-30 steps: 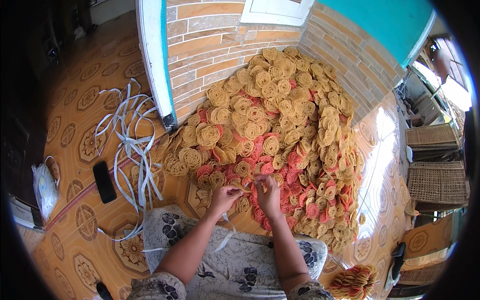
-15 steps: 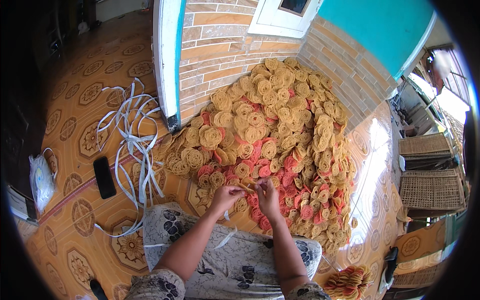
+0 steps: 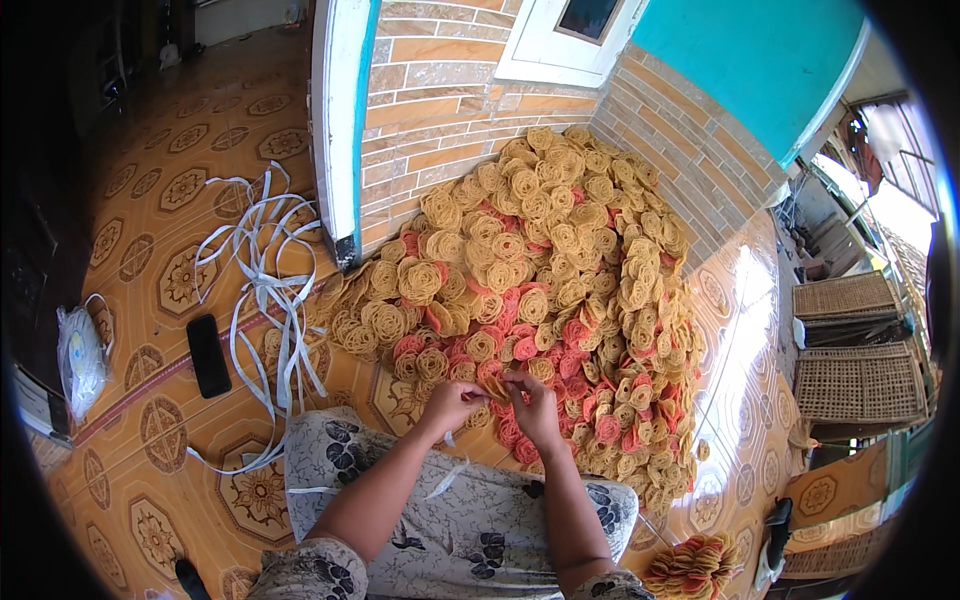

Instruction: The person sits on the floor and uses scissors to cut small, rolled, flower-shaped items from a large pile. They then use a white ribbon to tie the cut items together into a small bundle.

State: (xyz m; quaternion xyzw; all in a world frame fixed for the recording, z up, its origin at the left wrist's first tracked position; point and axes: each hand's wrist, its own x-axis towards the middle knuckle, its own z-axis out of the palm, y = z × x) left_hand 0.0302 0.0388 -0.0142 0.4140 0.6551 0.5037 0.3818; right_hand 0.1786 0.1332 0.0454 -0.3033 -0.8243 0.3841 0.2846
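Note:
Above my lap, at the near edge of a big heap, my left hand [image 3: 452, 407] and my right hand [image 3: 536, 410] pinch tan crackers [image 3: 494, 388] between them. The pieces are small, and my fingers partly cover them, so I cannot tell how many there are. The heap of crackers [image 3: 560, 262] is made of round, lacy, coiled discs, mostly tan with pinkish-red ones mixed in. A patterned grey-white cloth [image 3: 450, 495] covers my lap, with thin pale strips lying on it.
A tangle of white strips [image 3: 265, 290] lies left on the tiled floor beside a black phone [image 3: 208, 356]. Farther left is a clear plastic bag [image 3: 82, 365]. A bundle of stacked crackers [image 3: 692, 568] sits lower right. Woven trays [image 3: 862, 385] stand at far right; brick-patterned walls [image 3: 440, 90] back the heap.
Both hands have come slightly lower and closer together. The crackers between them are turned more upright than before. The heap and other things stay where they were.

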